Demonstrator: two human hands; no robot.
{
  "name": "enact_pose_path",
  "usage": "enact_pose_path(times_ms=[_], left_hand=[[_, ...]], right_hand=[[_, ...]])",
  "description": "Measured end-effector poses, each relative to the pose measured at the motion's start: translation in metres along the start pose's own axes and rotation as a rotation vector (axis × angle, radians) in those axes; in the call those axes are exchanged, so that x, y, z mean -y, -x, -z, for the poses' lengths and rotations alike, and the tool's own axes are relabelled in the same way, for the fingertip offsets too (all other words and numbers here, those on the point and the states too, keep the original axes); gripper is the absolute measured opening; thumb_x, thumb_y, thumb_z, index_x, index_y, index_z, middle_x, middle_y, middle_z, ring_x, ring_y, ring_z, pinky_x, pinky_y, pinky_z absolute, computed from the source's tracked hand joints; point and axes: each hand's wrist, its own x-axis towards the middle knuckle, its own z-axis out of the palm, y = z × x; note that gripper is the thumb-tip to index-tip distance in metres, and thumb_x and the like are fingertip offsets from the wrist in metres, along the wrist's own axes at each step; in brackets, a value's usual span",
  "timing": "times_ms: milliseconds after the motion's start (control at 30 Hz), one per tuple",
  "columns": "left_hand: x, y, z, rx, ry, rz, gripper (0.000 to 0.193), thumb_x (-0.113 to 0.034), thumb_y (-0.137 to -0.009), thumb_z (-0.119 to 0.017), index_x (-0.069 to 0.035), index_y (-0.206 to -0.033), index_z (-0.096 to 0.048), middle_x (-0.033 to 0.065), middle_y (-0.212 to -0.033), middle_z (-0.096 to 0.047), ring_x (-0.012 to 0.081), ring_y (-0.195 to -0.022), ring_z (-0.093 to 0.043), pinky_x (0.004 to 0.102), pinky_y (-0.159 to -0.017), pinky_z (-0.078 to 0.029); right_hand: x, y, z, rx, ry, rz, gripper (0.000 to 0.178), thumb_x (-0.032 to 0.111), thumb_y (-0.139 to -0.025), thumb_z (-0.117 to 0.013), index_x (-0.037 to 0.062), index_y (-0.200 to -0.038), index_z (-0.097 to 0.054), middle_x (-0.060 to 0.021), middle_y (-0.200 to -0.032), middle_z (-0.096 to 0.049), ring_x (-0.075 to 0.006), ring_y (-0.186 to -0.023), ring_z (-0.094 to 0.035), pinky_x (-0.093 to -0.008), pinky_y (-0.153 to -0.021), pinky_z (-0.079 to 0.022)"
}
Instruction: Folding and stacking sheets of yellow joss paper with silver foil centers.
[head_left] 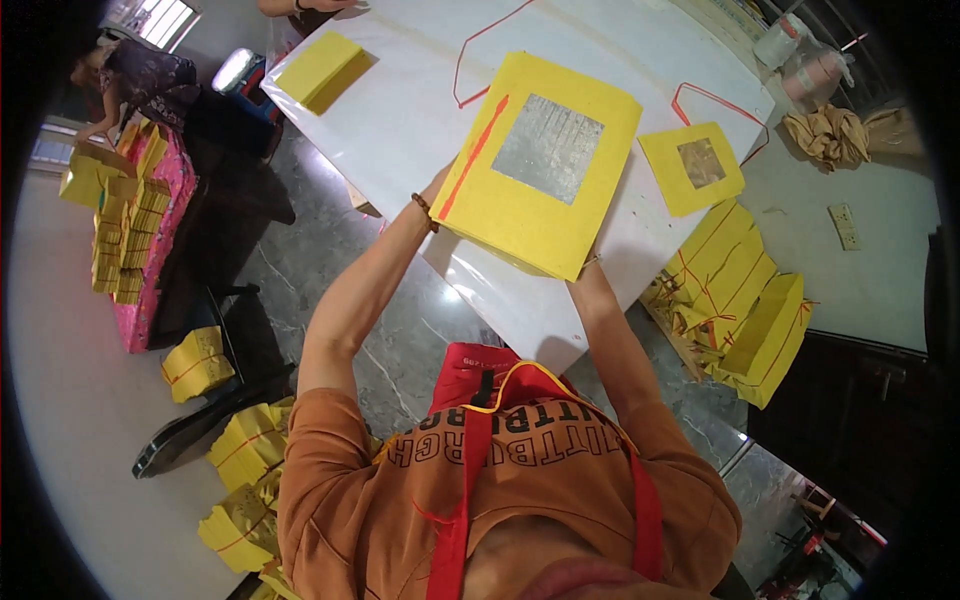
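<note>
A thick stack of yellow joss paper (548, 148) with a silver square and a red-orange stripe is tilted up over the white table (430, 90). My left hand (441, 187) grips its left side, the fingers hidden behind the paper. At the near right corner, my right hand (588, 266) reaches under the stack, and its fingers are also out of sight. To the right on the table lies a smaller yellow stack (664, 178) with a gold-brown square. Thin red ties (462, 62) rest on the table beyond the large stack.
Another yellow stack (322, 72) lies at the table's far left, near another person's hand (325, 5). Tied yellow bundles (735, 290) are piled right of the table. Further left, a person (150, 85) works at a pink-covered table (172, 200) holding several bundles.
</note>
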Motion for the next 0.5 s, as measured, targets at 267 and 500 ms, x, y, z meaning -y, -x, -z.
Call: enact_pose_path(times_ms=[267,500], left_hand=[[-0.006,-0.013,0.033,0.134,-0.056,-0.091,0.064,-0.06,-0.088,-0.037,-0.004,-0.113,-0.056,0.0112,-0.105,-0.062,0.0193,-0.098,-0.056,0.0326,-0.085,-0.045],[-0.007,-0.017,0.039,0.341,-0.112,-0.108,0.064,-0.06,-0.088,-0.037,-0.004,-0.113,-0.055,0.0118,-0.104,-0.062,0.0194,-0.098,-0.056,0.0329,-0.085,-0.044]], right_hand=[[-0.041,-0.038,-0.003,-0.171,-0.025,0.054,0.058,0.06,-0.088,-0.036,0.0118,-0.119,-0.049,-0.0043,-0.112,-0.055,-0.0223,-0.101,-0.055,-0.0362,-0.079,-0.05],[-0.071,-0.047,0.027,-0.082,-0.12,0.258,0.057,0.053,-0.093,-0.031,0.0105,-0.129,-0.041,-0.0064,-0.127,-0.047,-0.0232,-0.117,-0.045,-0.0365,-0.094,-0.04]])
